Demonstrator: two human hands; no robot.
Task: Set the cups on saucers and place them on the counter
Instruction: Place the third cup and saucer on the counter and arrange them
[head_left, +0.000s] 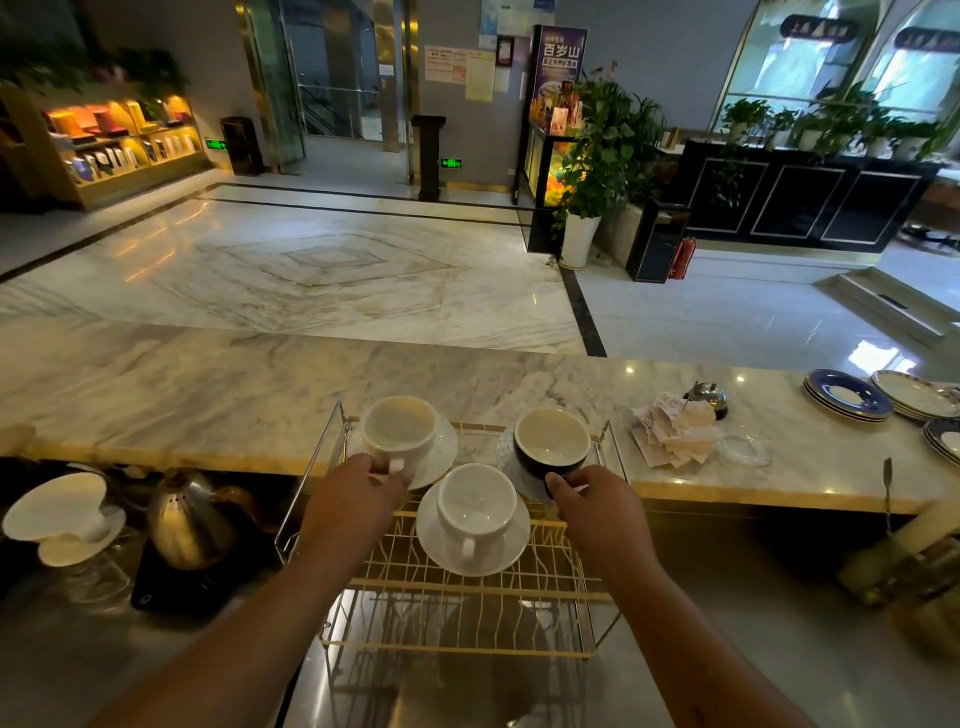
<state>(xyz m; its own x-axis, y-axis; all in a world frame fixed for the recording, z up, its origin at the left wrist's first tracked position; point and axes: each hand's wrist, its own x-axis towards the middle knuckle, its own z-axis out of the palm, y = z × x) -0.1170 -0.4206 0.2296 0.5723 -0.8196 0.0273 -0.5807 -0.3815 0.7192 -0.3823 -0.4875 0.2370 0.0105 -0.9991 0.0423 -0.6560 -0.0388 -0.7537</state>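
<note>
Three cups sit on saucers over a gold wire rack (467, 592). At the back left, a white cup (399, 428) rests on a speckled white saucer (441, 457), and my left hand (358, 493) grips that saucer's near edge by the cup's handle. At the back right, a dark cup with a cream inside (551, 441) sits on a pale saucer (506, 460); my right hand (597, 506) holds its near edge. Between them, nearer me, a white cup (476, 506) stands on a white saucer (498, 556), untouched. The marble counter (208, 384) lies just beyond.
On the counter's right lie crumpled receipts (675, 436), a service bell (707, 397), a glass ashtray (745, 451) and stacked blue-and-white plates (847, 397). Below the counter at the left stand a steel kettle (189, 519) on a scale and a white dripper (62, 512).
</note>
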